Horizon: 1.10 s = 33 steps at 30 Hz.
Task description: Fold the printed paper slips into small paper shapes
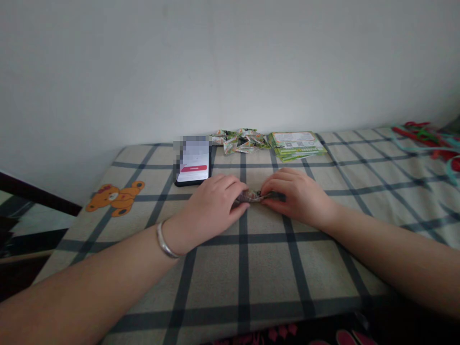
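My left hand [218, 203] and my right hand [296, 196] meet low over the checked cloth at the middle of the table. Between their fingertips is a small folded piece of printed paper [251, 196]. The left thumb and fingers pinch its left part, and the right fingertips grip its right end. Fingers cover both ends, so its full shape is hidden. A metal bangle [165, 241] circles my left wrist. Beyond the hands lie several folded, printed paper pieces [240, 140] and a stack of green and white printed leaflets [297, 144].
A phone [193, 163] with a lit screen lies behind my left hand. An orange teddy bear cutout [115, 198] is at the left on the checked tablecloth [223, 268]. Red and turquoise items [427, 143] sit at the far right. A white wall [230, 67] borders the back.
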Tool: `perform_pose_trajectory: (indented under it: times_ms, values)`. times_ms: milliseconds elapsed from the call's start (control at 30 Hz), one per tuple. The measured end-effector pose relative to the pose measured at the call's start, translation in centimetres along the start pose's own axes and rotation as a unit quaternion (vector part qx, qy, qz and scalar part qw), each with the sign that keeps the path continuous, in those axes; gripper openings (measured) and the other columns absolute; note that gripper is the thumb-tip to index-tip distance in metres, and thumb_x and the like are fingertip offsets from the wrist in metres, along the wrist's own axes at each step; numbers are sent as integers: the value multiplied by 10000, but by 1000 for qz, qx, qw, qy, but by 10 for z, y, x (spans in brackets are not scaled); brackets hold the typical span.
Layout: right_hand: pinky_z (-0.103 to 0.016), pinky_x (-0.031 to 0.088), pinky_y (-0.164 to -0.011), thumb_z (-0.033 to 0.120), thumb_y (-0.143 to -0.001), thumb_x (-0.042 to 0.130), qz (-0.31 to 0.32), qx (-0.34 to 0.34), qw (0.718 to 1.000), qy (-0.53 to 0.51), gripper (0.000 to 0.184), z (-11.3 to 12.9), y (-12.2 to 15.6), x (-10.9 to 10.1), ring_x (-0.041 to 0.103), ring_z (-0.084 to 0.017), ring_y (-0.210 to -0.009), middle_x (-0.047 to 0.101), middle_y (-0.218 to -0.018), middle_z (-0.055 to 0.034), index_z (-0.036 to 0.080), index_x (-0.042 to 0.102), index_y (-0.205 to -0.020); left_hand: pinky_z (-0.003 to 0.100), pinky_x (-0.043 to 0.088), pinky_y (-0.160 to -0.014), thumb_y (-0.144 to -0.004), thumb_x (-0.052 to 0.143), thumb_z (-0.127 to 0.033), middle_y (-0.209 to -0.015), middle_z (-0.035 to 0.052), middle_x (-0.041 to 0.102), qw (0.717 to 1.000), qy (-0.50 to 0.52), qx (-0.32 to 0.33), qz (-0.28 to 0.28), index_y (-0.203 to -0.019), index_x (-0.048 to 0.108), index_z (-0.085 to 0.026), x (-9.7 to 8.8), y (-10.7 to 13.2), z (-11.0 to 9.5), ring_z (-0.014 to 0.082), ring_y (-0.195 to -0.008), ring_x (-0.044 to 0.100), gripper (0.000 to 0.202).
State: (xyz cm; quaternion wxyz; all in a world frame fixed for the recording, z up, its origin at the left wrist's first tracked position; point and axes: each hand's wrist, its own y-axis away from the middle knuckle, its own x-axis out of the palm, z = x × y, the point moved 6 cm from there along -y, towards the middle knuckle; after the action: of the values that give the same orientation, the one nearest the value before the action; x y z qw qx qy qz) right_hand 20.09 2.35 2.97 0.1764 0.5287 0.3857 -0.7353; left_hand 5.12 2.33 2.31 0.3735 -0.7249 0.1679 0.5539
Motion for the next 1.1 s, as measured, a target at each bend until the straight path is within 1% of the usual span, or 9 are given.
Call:
perform_pose_trajectory:
  times_ms: [133, 200, 267, 367, 533, 767, 967, 1067, 1100]
  values:
    - [-316, 436, -765, 222, -891, 581, -29, -44, 998, 23, 89, 10, 0, -3, 585, -194, -856, 692, -932, -36, 197, 667, -896, 390, 479, -861, -829, 689, -320, -1019, 76, 678, 1000, 16, -4, -12, -1109, 615, -129, 1, 0, 1, 242, -954, 603, 347]
    - [-309, 437, -757, 221, -883, 591, -30, -31, 999, 20, 85, 11, -1, -1, 584, -194, -852, 682, -904, -44, 180, 656, -918, 377, 477, -833, -828, 693, -311, -970, 60, 686, 1000, 18, 0, -2, -1044, 644, -144, 2, -1, 0, 237, -924, 604, 278]
    - [-302, 437, -732, 241, -857, 631, -34, 7, 999, 10, 102, 8, -1, 1, 588, -191, -826, 671, -860, -46, 161, 645, -919, 369, 472, -805, -830, 690, -302, -908, 45, 685, 1000, 20, 0, 7, -961, 662, -157, 2, -2, -1, 232, -889, 601, 197]
    - [-301, 424, -704, 274, -835, 662, -22, 38, 999, 6, 127, 6, -3, 6, 586, -190, -800, 670, -831, -36, 171, 655, -908, 368, 466, -785, -836, 681, -299, -876, 37, 680, 1000, 21, -4, 10, -929, 663, -163, 1, -3, -1, 231, -871, 594, 165]
    - [-305, 402, -697, 291, -870, 618, -1, 19, 1000, 12, 122, 8, -4, 9, 573, -193, -797, 669, -809, -31, 195, 689, -895, 367, 453, -780, -865, 640, -296, -836, 42, 664, 1000, 0, 10, 10, -860, 670, -156, 1, -4, -2, 227, -851, 572, 143]
    - [-279, 392, -661, 232, -872, 590, -1, 23, 1000, -1, 120, 12, -6, 11, 580, -171, -768, 653, -776, -30, 184, 685, -817, 331, 405, -685, -883, 615, -256, -776, 31, 647, 997, -57, 55, 7, -765, 661, -162, 0, -4, -8, 197, -775, 557, 158]
    - [-257, 432, -676, 218, -883, 596, -23, 34, 997, -67, 108, 6, -3, 5, 597, -152, -772, 664, -807, -34, 170, 689, -857, 340, 406, -680, -911, 584, -295, -784, 12, 672, 994, -82, 64, -30, -803, 659, -188, -11, -1, -9, 205, -793, 603, 170]
    - [-239, 437, -637, 226, -874, 619, -60, 24, 994, -86, 89, 4, -2, -2, 597, -133, -733, 666, -811, -34, 163, 683, -879, 341, 427, -682, -901, 600, -341, -781, 29, 667, 994, -92, 48, -46, -889, 673, -191, -15, 0, -4, 220, -801, 609, 167]
    - [-235, 443, -634, 214, -872, 619, -73, 24, 993, -89, 94, 3, -1, -4, 601, -128, -727, 671, -825, -33, 167, 679, -928, 343, 434, -683, -889, 616, -343, -790, 37, 666, 993, -96, 41, -51, -927, 674, -187, -16, 0, -2, 226, -804, 607, 170]
